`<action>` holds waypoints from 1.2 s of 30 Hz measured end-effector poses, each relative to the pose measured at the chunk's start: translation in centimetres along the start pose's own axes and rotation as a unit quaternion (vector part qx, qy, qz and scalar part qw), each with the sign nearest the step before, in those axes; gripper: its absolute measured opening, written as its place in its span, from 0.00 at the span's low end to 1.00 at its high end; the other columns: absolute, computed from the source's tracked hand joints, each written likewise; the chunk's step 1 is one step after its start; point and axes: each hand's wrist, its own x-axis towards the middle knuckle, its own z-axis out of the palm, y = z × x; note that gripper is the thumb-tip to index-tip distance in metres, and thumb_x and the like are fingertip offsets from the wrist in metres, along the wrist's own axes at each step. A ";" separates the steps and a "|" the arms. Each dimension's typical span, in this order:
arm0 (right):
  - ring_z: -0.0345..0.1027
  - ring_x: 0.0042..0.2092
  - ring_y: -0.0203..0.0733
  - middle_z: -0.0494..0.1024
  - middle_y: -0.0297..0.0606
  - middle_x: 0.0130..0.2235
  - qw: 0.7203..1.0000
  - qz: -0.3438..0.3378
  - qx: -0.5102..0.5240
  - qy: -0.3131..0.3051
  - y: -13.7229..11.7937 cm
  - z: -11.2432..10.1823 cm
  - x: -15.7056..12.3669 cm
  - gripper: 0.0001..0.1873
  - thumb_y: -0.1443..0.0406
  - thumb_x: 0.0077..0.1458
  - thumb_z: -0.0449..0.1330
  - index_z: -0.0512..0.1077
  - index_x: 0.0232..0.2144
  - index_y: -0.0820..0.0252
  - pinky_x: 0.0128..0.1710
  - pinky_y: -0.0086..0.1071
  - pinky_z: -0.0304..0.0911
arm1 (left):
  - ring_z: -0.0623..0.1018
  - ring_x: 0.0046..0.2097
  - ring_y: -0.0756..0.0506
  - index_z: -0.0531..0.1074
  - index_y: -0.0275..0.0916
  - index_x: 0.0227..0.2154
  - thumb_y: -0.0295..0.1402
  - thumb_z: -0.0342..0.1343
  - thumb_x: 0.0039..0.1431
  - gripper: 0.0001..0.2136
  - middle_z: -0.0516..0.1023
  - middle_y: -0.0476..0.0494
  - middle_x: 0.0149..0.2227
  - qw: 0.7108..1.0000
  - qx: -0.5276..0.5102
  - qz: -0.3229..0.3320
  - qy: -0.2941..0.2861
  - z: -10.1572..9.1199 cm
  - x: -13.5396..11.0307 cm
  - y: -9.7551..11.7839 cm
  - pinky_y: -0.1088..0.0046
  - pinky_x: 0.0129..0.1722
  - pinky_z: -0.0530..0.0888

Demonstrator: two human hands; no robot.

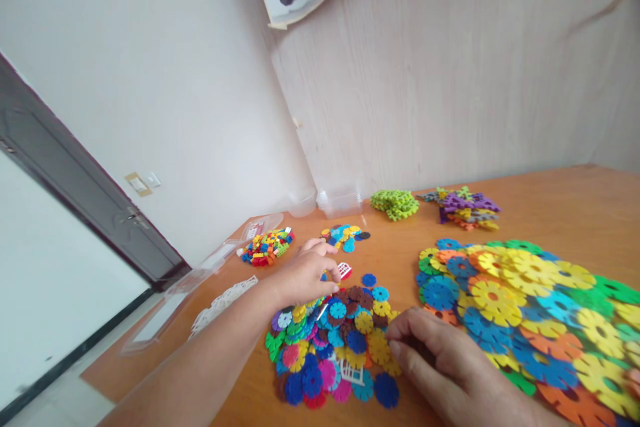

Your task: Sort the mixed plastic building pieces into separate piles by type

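Observation:
A mixed pile of small notched plastic discs (pixel 337 310) lies on the table in front of me, in blue, brown, yellow, pink and green. My left hand (pixel 311 272) reaches over its far left edge, fingers apart, beside a small red and white window-shaped piece (pixel 345 271). I see nothing held in it. At the pile's right edge is my right hand (pixel 440 357), its thumb and fingers curled together next to yellow discs (pixel 379 347). Whatever it may pinch is hidden. A white lattice piece (pixel 351 371) rests on the near part of the pile.
Large flower-shaped discs (pixel 520 300) form a wide heap at right. Farther back are green pieces (pixel 395 203), purple and grey pieces (pixel 470 205), a few discs (pixel 345 235) and building bricks (pixel 266 247). Clear plastic boxes (pixel 343 201) stand by the wall; white lattice pieces (pixel 223 302) lie left.

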 end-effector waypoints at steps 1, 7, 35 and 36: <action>0.70 0.33 0.38 0.75 0.35 0.31 1.000 0.002 0.000 -0.003 0.1 0.0 0.0 0.12 0.58 0.60 0.50 0.69 0.30 0.55 0.34 0.28 0.67 | 0.59 0.62 0.39 0.80 0.48 0.32 0.36 0.63 0.50 0.05 0.68 0.47 0.57 1.000 -0.003 0.004 -0.007 -0.1 0.0 0.1 0.57 0.61 0.58; 0.69 0.33 0.38 0.75 0.35 0.32 1.000 -0.001 0.005 -0.006 0.5 0.2 0.4 0.11 0.59 0.60 0.50 0.68 0.31 0.56 0.34 0.28 0.66 | 0.60 0.62 0.38 0.80 0.48 0.32 0.37 0.65 0.49 0.06 0.70 0.48 0.57 0.999 -0.014 0.027 -0.038 -0.1 0.3 0.3 0.57 0.62 0.57; 0.68 0.33 0.37 0.74 0.34 0.31 1.000 -0.010 0.011 -0.006 0.7 0.2 0.3 0.10 0.60 0.60 0.51 0.68 0.31 0.56 0.34 0.28 0.65 | 0.61 0.61 0.37 0.79 0.47 0.32 0.36 0.61 0.50 0.06 0.70 0.48 0.55 0.999 0.035 0.003 -0.022 0.3 0.9 0.4 0.55 0.60 0.60; 0.68 0.34 0.37 0.74 0.34 0.31 1.000 -0.010 0.010 -0.003 0.7 0.2 0.3 0.10 0.60 0.61 0.51 0.68 0.31 0.56 0.34 0.28 0.65 | 0.61 0.61 0.38 0.79 0.47 0.32 0.34 0.59 0.51 0.06 0.70 0.48 0.56 0.999 0.036 0.000 -0.019 0.3 0.9 0.3 0.56 0.60 0.60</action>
